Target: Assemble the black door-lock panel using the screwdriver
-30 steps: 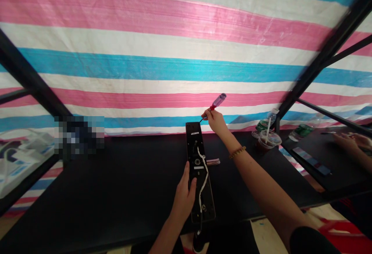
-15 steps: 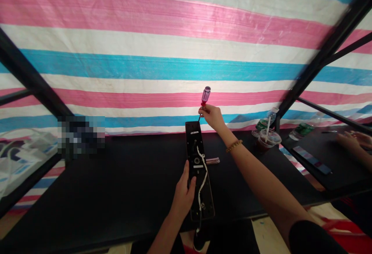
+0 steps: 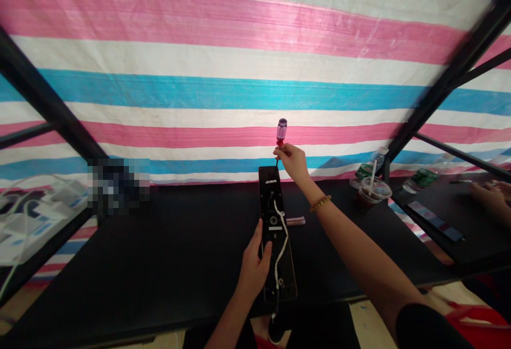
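A long black door-lock panel lies lengthwise on the black table, its back side up, with a white cable running along it. My left hand grips the panel's left edge near its nearer half. My right hand pinches a screwdriver with a red and purple handle. The tool stands nearly upright, and its tip meets the panel's far end. A bead bracelet sits on my right wrist.
A small pink and dark item lies just right of the panel. A lidded drink cup with a straw and a water bottle stand at the right. Another person's hands rest on the neighbouring table. Black frame bars cross both sides.
The screwdriver swung from a rightward tilt to nearly upright over the panel's far end. My left hand kept its grip on the panel.
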A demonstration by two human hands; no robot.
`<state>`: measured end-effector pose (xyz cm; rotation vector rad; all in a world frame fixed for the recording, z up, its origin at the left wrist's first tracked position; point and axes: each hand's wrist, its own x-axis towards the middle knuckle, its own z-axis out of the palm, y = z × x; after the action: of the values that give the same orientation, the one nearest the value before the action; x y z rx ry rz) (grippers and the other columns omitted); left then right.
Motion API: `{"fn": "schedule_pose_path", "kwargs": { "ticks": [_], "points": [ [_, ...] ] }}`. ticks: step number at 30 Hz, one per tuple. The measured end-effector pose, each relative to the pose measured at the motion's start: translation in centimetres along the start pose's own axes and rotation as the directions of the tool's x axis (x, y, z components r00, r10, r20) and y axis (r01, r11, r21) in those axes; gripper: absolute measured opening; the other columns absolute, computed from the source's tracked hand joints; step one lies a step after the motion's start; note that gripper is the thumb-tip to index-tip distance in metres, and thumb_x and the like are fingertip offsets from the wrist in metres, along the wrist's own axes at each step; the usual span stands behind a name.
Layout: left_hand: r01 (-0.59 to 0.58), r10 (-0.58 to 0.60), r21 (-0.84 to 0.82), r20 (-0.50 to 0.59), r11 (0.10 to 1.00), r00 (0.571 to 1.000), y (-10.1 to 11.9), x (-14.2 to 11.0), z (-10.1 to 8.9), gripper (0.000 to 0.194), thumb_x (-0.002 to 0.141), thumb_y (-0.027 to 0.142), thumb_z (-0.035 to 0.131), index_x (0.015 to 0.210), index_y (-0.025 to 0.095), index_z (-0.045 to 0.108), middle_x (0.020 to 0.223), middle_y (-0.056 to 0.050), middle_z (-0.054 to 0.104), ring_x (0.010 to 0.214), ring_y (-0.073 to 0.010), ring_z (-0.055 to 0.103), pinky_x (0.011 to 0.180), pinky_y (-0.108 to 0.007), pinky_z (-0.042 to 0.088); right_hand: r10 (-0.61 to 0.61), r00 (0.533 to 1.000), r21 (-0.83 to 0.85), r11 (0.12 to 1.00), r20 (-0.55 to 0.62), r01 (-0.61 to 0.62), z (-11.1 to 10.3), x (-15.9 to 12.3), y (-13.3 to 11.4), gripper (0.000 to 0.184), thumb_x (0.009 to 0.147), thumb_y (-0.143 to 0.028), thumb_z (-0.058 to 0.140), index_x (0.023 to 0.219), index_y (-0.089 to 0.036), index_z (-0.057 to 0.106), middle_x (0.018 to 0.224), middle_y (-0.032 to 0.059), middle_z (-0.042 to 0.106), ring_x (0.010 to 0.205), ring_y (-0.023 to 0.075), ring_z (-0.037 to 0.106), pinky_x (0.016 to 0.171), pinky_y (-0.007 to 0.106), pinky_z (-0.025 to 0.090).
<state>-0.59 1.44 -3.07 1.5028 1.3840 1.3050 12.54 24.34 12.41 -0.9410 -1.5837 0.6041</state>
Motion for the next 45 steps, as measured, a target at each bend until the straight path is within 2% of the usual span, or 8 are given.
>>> {"fn": "schedule_pose_path", "kwargs": {
  "ticks": [3, 10, 16, 22, 30, 37, 41, 45],
  "points": [
    [0.003, -0.003, -0.001, -0.001, 1.0, 1.0, 0.06, 0.04, -0.05, 0.061, 0.099, 0.037, 0.046, 0.157, 0.021, 0.034, 0.16, -0.007, 0.042, 0.148, -0.0208, 0.039, 0.124, -0.04, 0.027, -0.025, 0.999, 0.006, 1.0, 0.049, 0.025, 0.01, 0.11, -0.04, 0.023, 0.091, -0.04, 0.057, 0.086, -0.02, 0.067, 0.083, 0.005, 0.074, 0.068, 0.019, 0.07, 0.068, 0.034, 0.058],
    [0.016, -0.016, -0.006, -0.001, 1.0, 1.0, 0.29, -0.03, -0.02, 0.062, 0.099, 0.039, 0.047, 0.157, 0.021, 0.034, 0.16, -0.008, 0.042, 0.148, -0.021, 0.039, 0.124, -0.039, 0.027, -0.036, 0.994, -0.061, 0.998, -0.104, 0.03, 0.41, -0.13, 0.14, 0.023, 0.084, -0.044, 0.068, 0.08, -0.021, 0.066, 0.08, 0.0035, 0.071, 0.066, 0.0184, 0.067, 0.067, 0.032, 0.057],
    [0.0, 0.0, -0.012, -0.012, 1.0, 1.0, 0.21, 0.06, -0.08, 0.061, 0.099, 0.037, 0.05, 0.157, 0.022, 0.035, 0.159, -0.007, 0.043, 0.148, -0.0226, 0.039, 0.124, -0.04, 0.028, -0.046, 0.995, -0.03, 0.999, -0.084, 0.044, 0.63, -0.31, 0.27, 0.024, 0.093, -0.042, 0.054, 0.093, -0.02, 0.064, 0.087, 0.0064, 0.073, 0.08, 0.0199, 0.069, 0.072, 0.033, 0.058],
    [0.004, -0.006, -0.067, -0.034, 0.998, 0.999, -0.1, 0.09, 0.12, 0.062, 0.097, 0.037, 0.054, 0.155, 0.022, 0.038, 0.158, -0.008, 0.045, 0.146, -0.0245, 0.042, 0.124, -0.042, 0.029, -0.093, 0.985, -0.11, 0.991, -0.145, 0.078, 0.54, -0.04, 0.3, 0.018, 0.085, -0.038, 0.065, 0.084, -0.02, 0.068, 0.085, 0.0063, 0.072, 0.074, 0.0215, 0.068, 0.068, 0.033, 0.056],
    [-0.016, 0.014, -0.064, -0.035, 0.998, 0.999, -0.47, 0.2, 0.25, 0.061, 0.098, 0.036, 0.053, 0.155, 0.021, 0.037, 0.158, -0.008, 0.045, 0.146, -0.0239, 0.042, 0.124, -0.043, 0.029, -0.135, 0.991, -0.211, 0.969, -0.014, 0.129, 0.09, 0.13, 0.61, 0.023, 0.093, -0.025, 0.05, 0.101, -0.02, 0.07, 0.086, 0.0073, 0.077, 0.07, 0.0215, 0.07, 0.069, 0.033, 0.053],
    [-0.014, 0.011, -0.086, -0.036, 0.996, 0.999, -0.26, -0.02, 0.18, 0.061, 0.098, 0.035, 0.054, 0.155, 0.021, 0.038, 0.158, -0.008, 0.045, 0.146, -0.0231, 0.042, 0.124, -0.042, 0.029, -0.127, 0.981, -0.208, 0.974, -0.148, 0.095, 0.75, -0.05, 0.03, 0.017, 0.086, -0.036, 0.065, 0.081, -0.021, 0.067, 0.076, 0.0039, 0.071, 0.068, 0.0204, 0.067, 0.068, 0.033, 0.054],
    [-0.016, 0.013, -0.065, -0.035, 0.998, 0.999, -0.28, -0.01, 0.16, 0.061, 0.098, 0.036, 0.053, 0.155, 0.022, 0.038, 0.159, -0.008, 0.044, 0.147, -0.0232, 0.041, 0.123, -0.041, 0.029, -0.102, 0.99, -0.115, 0.989, -0.101, 0.091, 0.79, 0.04, 0.06, 0.012, 0.089, -0.031, 0.058, 0.086, -0.022, 0.065, 0.079, 0.0038, 0.073, 0.072, 0.0213, 0.071, 0.069, 0.032, 0.054],
    [-0.017, 0.015, -0.063, -0.034, 0.998, 0.999, -0.22, 0.06, 0.16, 0.061, 0.098, 0.036, 0.052, 0.155, 0.02, 0.039, 0.158, -0.009, 0.045, 0.146, -0.0238, 0.042, 0.123, -0.042, 0.029, -0.137, 0.987, -0.204, 0.972, -0.08, 0.118, 0.55, 0.21, -0.19, 0.015, 0.092, -0.027, 0.052, 0.088, -0.021, 0.065, 0.082, 0.0071, 0.075, 0.079, 0.0238, 0.072, 0.073, 0.034, 0.053]
  ]
}}
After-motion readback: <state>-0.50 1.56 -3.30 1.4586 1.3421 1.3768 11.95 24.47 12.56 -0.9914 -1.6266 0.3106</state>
